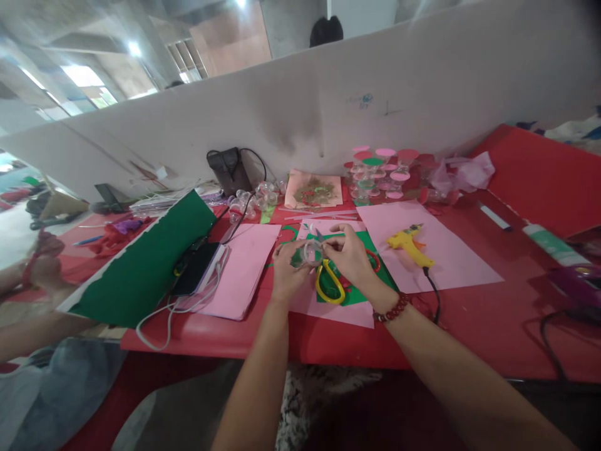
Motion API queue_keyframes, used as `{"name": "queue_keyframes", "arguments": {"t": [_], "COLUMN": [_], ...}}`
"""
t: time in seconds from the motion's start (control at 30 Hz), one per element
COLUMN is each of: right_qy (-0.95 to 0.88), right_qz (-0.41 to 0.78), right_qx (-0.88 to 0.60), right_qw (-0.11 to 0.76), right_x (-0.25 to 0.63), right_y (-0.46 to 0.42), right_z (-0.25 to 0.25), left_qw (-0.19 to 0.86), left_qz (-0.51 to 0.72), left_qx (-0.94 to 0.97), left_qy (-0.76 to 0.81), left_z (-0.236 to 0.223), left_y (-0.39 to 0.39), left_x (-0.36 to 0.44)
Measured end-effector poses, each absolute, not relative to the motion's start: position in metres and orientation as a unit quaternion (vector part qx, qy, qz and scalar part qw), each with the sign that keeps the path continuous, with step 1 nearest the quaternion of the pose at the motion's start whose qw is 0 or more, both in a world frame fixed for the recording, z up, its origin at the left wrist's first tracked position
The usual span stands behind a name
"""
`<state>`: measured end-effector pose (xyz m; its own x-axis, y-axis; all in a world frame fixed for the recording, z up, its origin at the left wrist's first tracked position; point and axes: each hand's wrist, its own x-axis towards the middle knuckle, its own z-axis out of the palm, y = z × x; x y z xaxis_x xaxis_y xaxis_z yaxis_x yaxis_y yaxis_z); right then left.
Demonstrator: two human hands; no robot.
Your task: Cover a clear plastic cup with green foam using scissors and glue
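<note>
"What's over on your left?"

"Bright windows (pixel 87 78) far off in a concrete room, and nearer, another person's hands (pixel 47 257) beyond a green board (pixel 145 269) tilted up at the left end of my table."

"And the table itself?"

"The table (pixel 474 332) is red, smooth and a bit shiny along the near edge. Left of me there's pink paper (pixel 248 263) with a dark gadget (pixel 195 272) and a looped white cable (pixel 159 346) by it. On the far side stands a black pouch (pixel 231 172), near the white partition (pixel 422 94)."

"Your hands?"

"Close together in the middle, over a green sheet (pixel 382 285). My left hand (pixel 291 270) is closed around a clear plastic piece (pixel 312 252) with a round rim. My right hand (pixel 350 254) has its fingertips right beside that rim; I can't tell whether they pinch anything. The handles of the scissors (pixel 332 301), yellow and red, show below it."

"Farther right?"

"Stacked plastic shapes with coloured discs (pixel 400 176) on the far side, under blue writing (pixel 364 100) on the partition. Nearer, a yellow glue gun (pixel 409 248) on a pink sheet (pixel 462 269), then a green-and-white bottle (pixel 556 245), with a red board (pixel 539 178) sloping behind it."
</note>
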<state>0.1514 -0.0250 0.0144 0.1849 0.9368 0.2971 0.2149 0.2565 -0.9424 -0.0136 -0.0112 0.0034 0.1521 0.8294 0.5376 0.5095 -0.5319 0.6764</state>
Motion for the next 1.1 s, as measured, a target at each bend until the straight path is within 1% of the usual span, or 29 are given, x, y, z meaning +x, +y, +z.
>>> {"name": "queue_keyframes", "arguments": {"t": [0.33,0.47,0.57,0.73,0.83,1.0,1.1], "right_qy": [-0.42,-0.367,-0.375,-0.479,-0.523,-0.563,-0.603], "right_qz": [0.453,0.499,0.474,0.406,0.352,0.345,0.299], "right_qx": [-0.488,-0.482,-0.486,-0.493,-0.479,-0.432,-0.436], "right_qw": [0.616,0.619,0.632,0.602,0.611,0.615,0.598], "right_x": [0.148,0.147,0.149,0.156,0.158,0.157,0.158], "right_y": [-0.022,-0.021,-0.018,-0.013,-0.012,-0.016,-0.019], "right_z": [0.015,0.017,0.015,0.008,0.006,0.011,0.015], "left_qw": [0.108,0.087,0.106,0.151,0.186,0.217,0.218], "left_qz": [0.48,0.511,0.525,0.517,0.506,0.492,0.487], "left_qx": [0.747,0.724,0.71,0.71,0.715,0.719,0.723], "left_qy": [0.448,0.454,0.457,0.453,0.445,0.441,0.438], "left_z": [0.001,-0.002,-0.002,-0.001,-0.002,-0.003,-0.001], "left_y": [-0.011,-0.011,-0.011,-0.009,-0.008,-0.009,-0.01], "left_x": [-0.014,-0.014,-0.014,-0.013,-0.013,-0.012,-0.012]}}
